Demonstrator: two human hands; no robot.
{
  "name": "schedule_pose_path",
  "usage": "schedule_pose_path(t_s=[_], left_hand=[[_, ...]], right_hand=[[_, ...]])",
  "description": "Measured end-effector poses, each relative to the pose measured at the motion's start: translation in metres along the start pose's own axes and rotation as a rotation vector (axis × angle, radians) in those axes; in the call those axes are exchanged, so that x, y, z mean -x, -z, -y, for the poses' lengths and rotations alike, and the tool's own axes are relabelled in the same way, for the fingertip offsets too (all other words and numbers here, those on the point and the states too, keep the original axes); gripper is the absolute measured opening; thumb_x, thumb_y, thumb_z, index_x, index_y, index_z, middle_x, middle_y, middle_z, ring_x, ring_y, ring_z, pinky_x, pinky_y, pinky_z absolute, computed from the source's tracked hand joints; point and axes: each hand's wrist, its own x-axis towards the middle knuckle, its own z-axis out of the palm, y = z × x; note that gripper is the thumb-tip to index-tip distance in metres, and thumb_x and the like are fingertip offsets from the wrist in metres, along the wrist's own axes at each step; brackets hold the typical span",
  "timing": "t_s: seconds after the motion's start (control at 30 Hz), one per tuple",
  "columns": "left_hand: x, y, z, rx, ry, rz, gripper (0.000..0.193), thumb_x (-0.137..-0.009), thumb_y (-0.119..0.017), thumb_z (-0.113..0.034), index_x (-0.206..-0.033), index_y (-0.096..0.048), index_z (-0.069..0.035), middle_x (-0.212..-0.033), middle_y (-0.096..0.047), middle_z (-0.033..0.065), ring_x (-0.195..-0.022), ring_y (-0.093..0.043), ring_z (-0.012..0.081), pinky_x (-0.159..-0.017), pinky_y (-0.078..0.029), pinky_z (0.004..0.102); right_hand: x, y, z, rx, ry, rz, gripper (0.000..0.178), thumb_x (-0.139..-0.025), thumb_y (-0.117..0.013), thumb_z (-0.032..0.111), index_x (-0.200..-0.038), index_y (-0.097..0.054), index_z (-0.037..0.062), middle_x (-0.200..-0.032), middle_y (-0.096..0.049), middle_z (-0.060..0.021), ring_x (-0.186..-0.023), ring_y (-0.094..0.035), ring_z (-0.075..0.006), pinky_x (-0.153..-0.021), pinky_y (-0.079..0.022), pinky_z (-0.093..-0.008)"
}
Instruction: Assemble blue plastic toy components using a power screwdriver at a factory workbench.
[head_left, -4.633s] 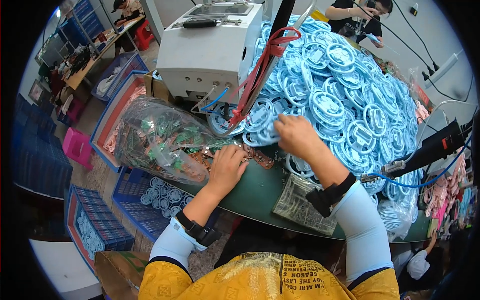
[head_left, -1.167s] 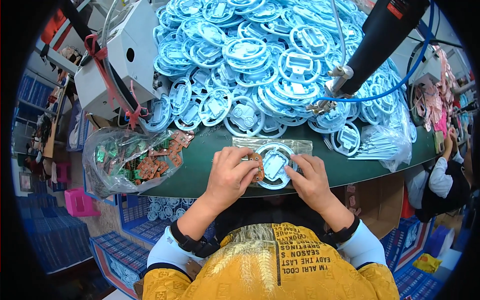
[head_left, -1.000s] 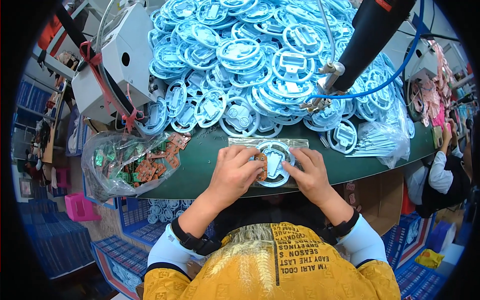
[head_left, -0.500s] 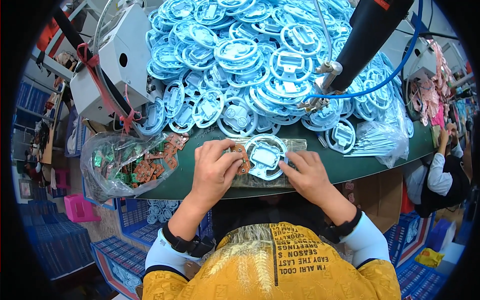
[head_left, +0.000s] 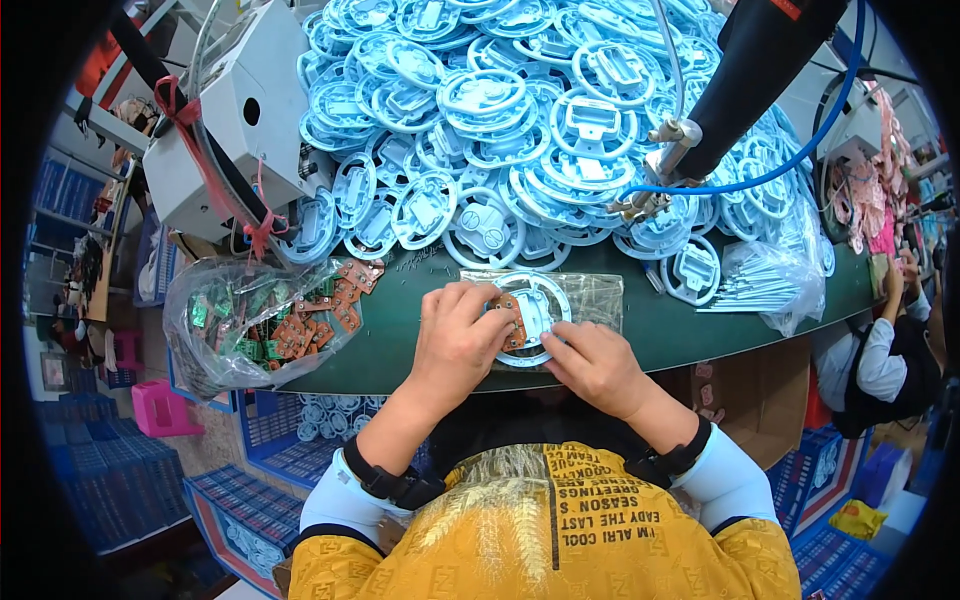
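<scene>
A pale blue plastic ring-shaped part (head_left: 538, 305) lies on a flat taped pad (head_left: 603, 300) at the bench's near edge. My left hand (head_left: 455, 335) is closed on a small brown circuit board (head_left: 513, 322), which it holds over the left side of the ring part. The left fingertips partly hide the board. My right hand (head_left: 592, 362) pinches the ring part's lower right rim between thumb and fingers. A clear plastic bag (head_left: 215, 345) left of my hands spills brown and green circuit boards (head_left: 298, 335) onto the bench.
A big heap of blue ring parts (head_left: 490, 100) covers the far bench. A black tool (head_left: 745, 85) with a blue hose hangs over its right side. White sticks in a bag (head_left: 765, 280) lie right. A grey machine (head_left: 240, 120) stands left; another person (head_left: 880, 350) works far right.
My left hand has moved right, bringing the circuit board from beside the ring part to over it. My right hand has shifted left and down along the ring's rim.
</scene>
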Motion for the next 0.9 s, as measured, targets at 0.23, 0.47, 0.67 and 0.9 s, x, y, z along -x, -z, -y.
schedule_pose_path(t_s=[0.23, 0.47, 0.67, 0.9], left_hand=[[0.000, -0.009, -0.001, 0.004, -0.013, 0.007, 0.021, -0.073, -0.075, -0.007, -0.092, -0.067, -0.011, -0.104, -0.063, 0.0036, -0.101, -0.057, 0.0269, -0.086, -0.039, 0.0409], [-0.001, -0.015, 0.004, -0.020, -0.039, 0.020, 0.022, -0.072, -0.075, -0.007, -0.092, -0.067, -0.011, -0.107, -0.063, 0.0035, -0.102, -0.057, 0.0273, -0.087, -0.039, 0.0411], [0.001, -0.022, 0.006, 0.006, -0.018, 0.038, 0.023, -0.072, -0.074, -0.009, -0.094, -0.068, -0.012, -0.111, -0.062, 0.0035, -0.106, -0.054, 0.0266, -0.089, -0.039, 0.0411], [0.014, -0.019, 0.003, 0.027, 0.023, 0.030, 0.031, -0.073, -0.078, -0.014, -0.103, -0.069, -0.012, -0.128, -0.055, 0.0132, -0.120, -0.049, 0.0340, -0.098, -0.036, 0.0468]], right_hand=[[0.005, -0.005, -0.001, 0.029, 0.063, 0.008, 0.028, -0.076, -0.063, 0.007, -0.103, -0.064, -0.0015, -0.100, -0.062, -0.0089, -0.078, -0.059, -0.0199, -0.065, -0.046, -0.0317], [0.004, -0.006, 0.001, 0.044, 0.071, 0.005, 0.027, -0.077, -0.061, 0.009, -0.102, -0.064, -0.0009, -0.098, -0.061, -0.0075, -0.077, -0.059, -0.0188, -0.065, -0.045, -0.0311], [0.007, -0.006, -0.001, 0.028, 0.064, -0.007, 0.027, -0.078, -0.062, 0.009, -0.103, -0.064, -0.0001, -0.098, -0.062, -0.0076, -0.077, -0.059, -0.0207, -0.066, -0.046, -0.0328], [0.089, 0.092, -0.052, 0.456, -0.618, 0.051, 0.034, -0.074, -0.062, -0.002, -0.108, -0.058, -0.0008, -0.103, -0.062, -0.0200, -0.091, -0.061, -0.0347, -0.076, -0.051, -0.0441]])
